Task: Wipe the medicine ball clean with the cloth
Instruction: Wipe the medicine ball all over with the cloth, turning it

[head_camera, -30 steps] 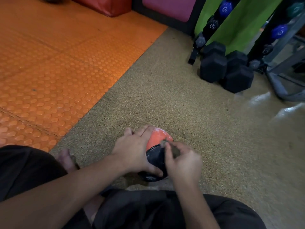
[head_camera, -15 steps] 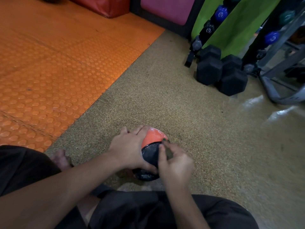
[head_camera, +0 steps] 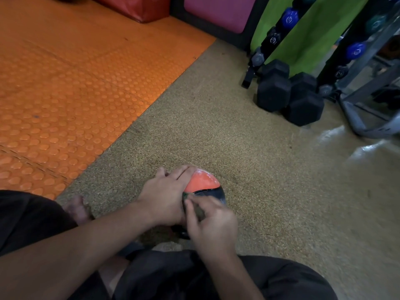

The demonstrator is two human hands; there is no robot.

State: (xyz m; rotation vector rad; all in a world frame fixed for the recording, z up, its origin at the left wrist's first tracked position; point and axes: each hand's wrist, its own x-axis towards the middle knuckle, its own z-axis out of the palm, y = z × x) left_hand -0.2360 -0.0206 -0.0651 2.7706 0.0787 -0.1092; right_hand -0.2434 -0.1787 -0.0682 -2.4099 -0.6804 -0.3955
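Observation:
An orange and black medicine ball [head_camera: 203, 184] sits on the speckled tan floor between my knees. My left hand [head_camera: 165, 194] lies over its left side, fingers spread across the top and curled round it. My right hand [head_camera: 213, 226] covers the near right side of the ball and pinches a small dark cloth [head_camera: 199, 211] against the black part. Most of the cloth is hidden under my fingers, and the lower half of the ball is hidden by both hands.
Two black hex dumbbells [head_camera: 287, 94] stand at the back right beside a rack [head_camera: 281, 33] of smaller dumbbells and a grey metal frame [head_camera: 363, 124]. An orange studded mat [head_camera: 71, 89] covers the floor on the left. My bare foot [head_camera: 76, 207] rests near the mat's edge.
My right hand with the cloth has slid left and toward me over the black part, uncovering the ball's right edge. The left hand keeps its hold.

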